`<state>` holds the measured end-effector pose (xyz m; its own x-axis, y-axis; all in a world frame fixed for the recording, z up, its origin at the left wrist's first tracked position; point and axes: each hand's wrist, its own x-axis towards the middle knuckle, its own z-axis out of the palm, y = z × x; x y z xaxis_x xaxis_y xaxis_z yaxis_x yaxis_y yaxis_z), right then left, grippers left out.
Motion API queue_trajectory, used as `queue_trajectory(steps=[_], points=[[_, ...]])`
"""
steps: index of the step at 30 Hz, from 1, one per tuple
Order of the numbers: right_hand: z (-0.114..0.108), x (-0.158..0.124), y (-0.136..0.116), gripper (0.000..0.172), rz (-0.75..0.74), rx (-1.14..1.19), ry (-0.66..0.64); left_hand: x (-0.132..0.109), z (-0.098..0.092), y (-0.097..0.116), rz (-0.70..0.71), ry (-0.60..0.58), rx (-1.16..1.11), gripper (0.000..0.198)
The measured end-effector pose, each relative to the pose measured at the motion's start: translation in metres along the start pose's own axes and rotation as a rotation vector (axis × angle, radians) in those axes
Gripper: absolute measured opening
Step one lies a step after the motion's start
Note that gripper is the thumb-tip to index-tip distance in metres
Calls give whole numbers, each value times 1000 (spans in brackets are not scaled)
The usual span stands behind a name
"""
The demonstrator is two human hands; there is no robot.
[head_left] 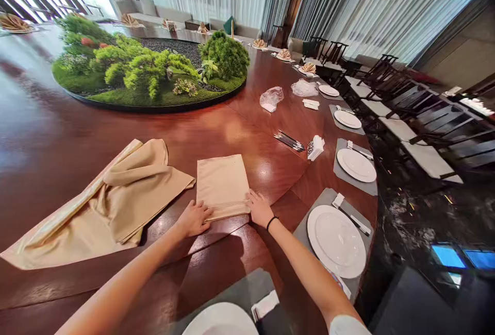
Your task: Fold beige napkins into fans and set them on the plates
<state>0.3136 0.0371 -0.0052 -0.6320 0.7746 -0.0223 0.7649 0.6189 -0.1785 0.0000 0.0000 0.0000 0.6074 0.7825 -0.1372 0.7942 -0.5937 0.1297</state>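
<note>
A beige cloth napkin (222, 178) lies on the table as a neat rectangle, with a narrow fold along its near edge. My left hand (194, 218) grips the left end of that fold, fingers curled over the cloth. At the right end, my right hand (259, 207), a dark band at its wrist, pinches the same folded strip between thumb and fingers. More beige cloth (127, 190) lies in a loose, rumpled pile to the left, touched by neither hand.
A miniature garden (154, 72) fills the middle of the dark wooden table (216, 129). White plates (336, 242) on grey mats line the right edge. Black sticks (289, 140), a small white folded item (315, 148) and crumpled clear plastic (271, 99) lie beyond my right hand.
</note>
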Motion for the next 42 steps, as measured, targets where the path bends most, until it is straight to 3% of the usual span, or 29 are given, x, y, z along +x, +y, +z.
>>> queue_trajectory(steps=[3,6,11,13,15,18,21,24,28,33,37,40,42], points=[[16,7,-13,43,-132,-19,-8,14,6,18,-67,19,12,49],[27,15,-3,36,-179,24,-14,23,12,23,-122,19,-2,30],[38,8,34,30,-5,434,79,2,12,-6,-171,12,-120,28],[43,-2,38,23,87,639,108,-17,13,-22,-170,-6,-269,18],[47,-8,35,12,132,750,98,-33,16,-35,-205,-52,-567,9],[48,-4,27,8,127,772,83,-43,21,-46,-311,-97,-887,20],[43,13,24,16,142,737,144,-36,18,-46,-382,12,-720,8],[39,30,24,27,101,651,196,-24,11,-34,-340,111,-434,15],[37,37,26,28,-100,279,174,-11,9,-11,-246,92,42,21],[27,32,17,36,-218,85,100,0,16,3,-232,65,88,49],[22,39,16,46,-292,112,33,7,18,2,-241,18,78,37],[27,43,26,36,-164,261,33,4,18,-6,-272,14,32,42],[31,37,32,27,-64,336,62,-7,17,-14,-273,18,-14,33]])
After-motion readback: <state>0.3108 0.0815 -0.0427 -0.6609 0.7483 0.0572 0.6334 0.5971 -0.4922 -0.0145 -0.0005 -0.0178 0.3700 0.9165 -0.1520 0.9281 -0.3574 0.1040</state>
